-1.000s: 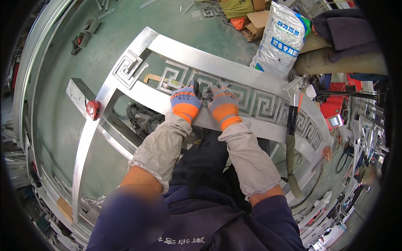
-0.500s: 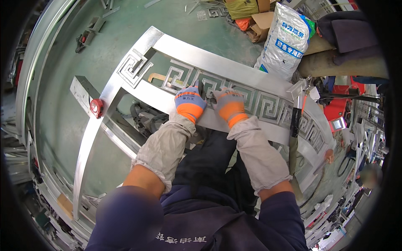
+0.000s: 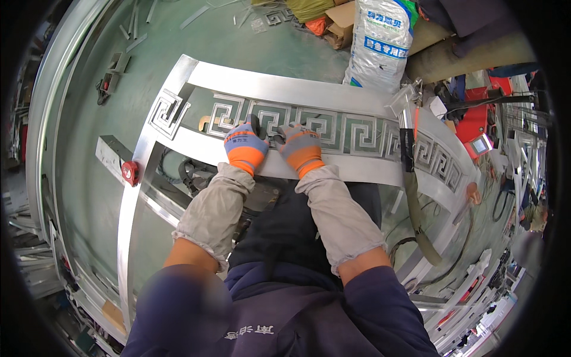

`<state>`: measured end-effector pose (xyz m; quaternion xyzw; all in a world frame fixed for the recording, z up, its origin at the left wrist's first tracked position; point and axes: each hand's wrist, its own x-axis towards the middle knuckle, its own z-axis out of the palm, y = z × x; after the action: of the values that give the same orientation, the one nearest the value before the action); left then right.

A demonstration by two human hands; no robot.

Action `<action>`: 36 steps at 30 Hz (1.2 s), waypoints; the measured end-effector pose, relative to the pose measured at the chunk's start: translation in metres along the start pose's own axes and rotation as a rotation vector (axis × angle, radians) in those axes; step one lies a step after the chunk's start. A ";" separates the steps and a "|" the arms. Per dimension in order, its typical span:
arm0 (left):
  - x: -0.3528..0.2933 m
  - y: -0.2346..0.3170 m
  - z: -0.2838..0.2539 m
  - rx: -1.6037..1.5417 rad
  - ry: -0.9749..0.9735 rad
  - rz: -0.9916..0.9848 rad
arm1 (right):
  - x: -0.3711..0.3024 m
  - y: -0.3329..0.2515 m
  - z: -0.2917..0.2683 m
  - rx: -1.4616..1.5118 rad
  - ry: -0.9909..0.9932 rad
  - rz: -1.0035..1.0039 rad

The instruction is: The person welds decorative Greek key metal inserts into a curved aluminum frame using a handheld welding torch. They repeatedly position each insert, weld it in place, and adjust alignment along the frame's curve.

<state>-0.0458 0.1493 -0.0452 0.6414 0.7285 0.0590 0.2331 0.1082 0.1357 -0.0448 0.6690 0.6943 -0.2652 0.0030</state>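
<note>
A curved silver metal frame [image 3: 214,150] lies across in front of me, with a row of square-spiral metal fretwork [image 3: 318,129] set between its two long bars. My left hand [image 3: 246,144], in a grey and orange glove, is closed on the near edge of the fretwork, left of centre. Close beside it, my right hand [image 3: 299,146] wears a matching glove and has its bent fingers on the same fretwork. The fingertips of both hands are partly hidden. One separate-looking spiral piece [image 3: 169,115] rests on the frame's left end.
A red tape measure [image 3: 129,172] sits on the frame's left leg. A torch-like tool with a strapped cable [image 3: 407,140] hangs over the right part. Beyond stand a white sack [image 3: 380,50] and a red machine [image 3: 477,113]. Metal offcuts [image 3: 194,18] lie on the green floor.
The whole view has shifted, so the frame and sack appear farther left and the frame more level. Both hands stay at about the same place on the fretwork.
</note>
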 end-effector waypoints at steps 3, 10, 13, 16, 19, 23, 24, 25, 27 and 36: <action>-0.002 0.006 -0.009 0.105 -0.044 0.005 | 0.000 -0.004 -0.007 0.000 -0.038 0.009; -0.009 -0.053 -0.044 -0.112 0.338 0.175 | 0.001 -0.002 0.007 0.003 0.037 -0.021; -0.005 -0.066 -0.074 0.118 0.274 0.036 | 0.001 0.005 0.014 0.035 0.120 -0.031; 0.001 -0.083 -0.078 0.154 0.099 -0.087 | -0.002 -0.001 0.006 0.015 0.122 -0.046; 0.014 -0.088 -0.079 0.280 -0.069 -0.186 | 0.000 0.001 0.007 -0.037 0.080 -0.052; 0.025 -0.074 -0.079 0.355 -0.116 -0.214 | -0.002 -0.001 0.002 -0.062 0.056 -0.037; 0.029 -0.065 -0.084 0.352 -0.157 -0.237 | -0.002 0.001 0.002 -0.054 0.074 -0.040; 0.032 -0.061 -0.086 0.348 -0.199 -0.259 | -0.002 0.003 0.003 -0.046 0.092 -0.042; 0.035 -0.067 -0.085 0.371 -0.179 -0.230 | -0.002 0.001 0.003 -0.007 0.069 -0.017; 0.036 -0.094 -0.064 0.208 -0.021 -0.218 | 0.003 0.017 0.032 -0.028 0.186 -0.067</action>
<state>-0.1598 0.1820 -0.0346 0.5800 0.7934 -0.0493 0.1779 0.1128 0.1262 -0.0801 0.6670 0.7172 -0.1922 -0.0608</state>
